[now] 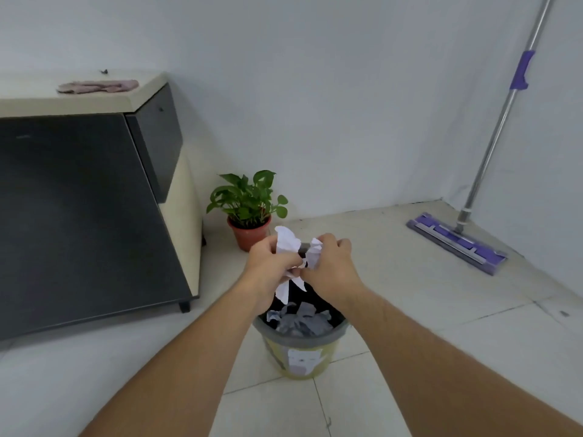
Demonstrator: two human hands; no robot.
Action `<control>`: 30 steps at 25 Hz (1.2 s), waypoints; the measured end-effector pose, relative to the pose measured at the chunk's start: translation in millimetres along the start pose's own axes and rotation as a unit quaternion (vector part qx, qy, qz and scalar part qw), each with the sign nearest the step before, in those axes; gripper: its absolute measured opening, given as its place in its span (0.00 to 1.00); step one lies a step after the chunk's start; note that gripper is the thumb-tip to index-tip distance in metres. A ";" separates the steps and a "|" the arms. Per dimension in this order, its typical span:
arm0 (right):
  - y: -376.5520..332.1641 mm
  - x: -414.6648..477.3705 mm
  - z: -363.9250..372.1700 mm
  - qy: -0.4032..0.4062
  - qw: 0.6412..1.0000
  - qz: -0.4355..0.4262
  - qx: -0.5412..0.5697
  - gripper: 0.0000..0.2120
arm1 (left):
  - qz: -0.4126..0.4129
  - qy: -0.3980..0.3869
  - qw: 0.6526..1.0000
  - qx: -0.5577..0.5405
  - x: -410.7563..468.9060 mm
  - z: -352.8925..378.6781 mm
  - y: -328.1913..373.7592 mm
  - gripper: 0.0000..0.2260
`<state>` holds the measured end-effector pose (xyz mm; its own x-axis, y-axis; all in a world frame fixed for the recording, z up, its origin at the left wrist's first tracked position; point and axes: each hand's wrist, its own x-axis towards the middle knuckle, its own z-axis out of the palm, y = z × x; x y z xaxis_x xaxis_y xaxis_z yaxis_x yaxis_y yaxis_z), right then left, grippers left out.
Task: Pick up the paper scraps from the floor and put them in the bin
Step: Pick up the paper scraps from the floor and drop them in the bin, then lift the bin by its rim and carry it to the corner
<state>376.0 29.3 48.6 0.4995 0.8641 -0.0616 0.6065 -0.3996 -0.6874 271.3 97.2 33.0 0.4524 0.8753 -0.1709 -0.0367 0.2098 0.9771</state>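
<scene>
- Left hand (268, 263) and right hand (332, 263): fingers clenched on crumpled white paper scraps (287, 244); held together directly above round yellow plastic bin (303, 357)
- More crumpled scraps inside bin; green potted plant (247, 203) just behind

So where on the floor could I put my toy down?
Bare tiles lie between the bin and the mop, and left of the bin, before the cabinet. It is crowded where the plant stands near the bin.
</scene>
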 end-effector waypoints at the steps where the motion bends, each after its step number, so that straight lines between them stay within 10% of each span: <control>1: 8.2 3.6 4.3 -0.020 1.000 0.012 -0.012 0.34 | -0.020 -0.011 0.999 -0.027 4.4 -1.0 -10.0 0.14; 5: 36.8 14.5 12.7 -0.089 0.992 0.062 -0.061 0.52 | -0.144 -0.083 0.986 -0.017 18.3 -12.7 -42.5 0.35; 11: 57.3 20.8 9.6 -0.006 0.997 0.076 0.000 0.34 | 0.018 0.151 0.976 0.156 29.4 -43.2 -54.4 0.17; 16: 87.6 15.4 17.5 0.025 0.982 0.177 -0.058 0.30 | -0.084 0.199 0.922 0.322 22.8 -68.5 -81.2 0.35; 23: 107.5 1.4 47.0 0.001 0.965 0.250 0.078 0.23 | -0.158 0.135 0.933 0.292 4.7 -52.3 -104.8 0.09; 30: 77.8 -10.6 19.2 0.009 0.978 0.195 0.067 0.22 | -0.111 0.154 0.930 0.315 -25.0 -51.4 -59.9 0.07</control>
<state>406.0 -5.0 -18.1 0.6886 0.6474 -0.3265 0.2814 -0.6537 -0.7025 216.3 85.2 -27.8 0.1059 0.9447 -0.3103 0.6009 0.1879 0.7769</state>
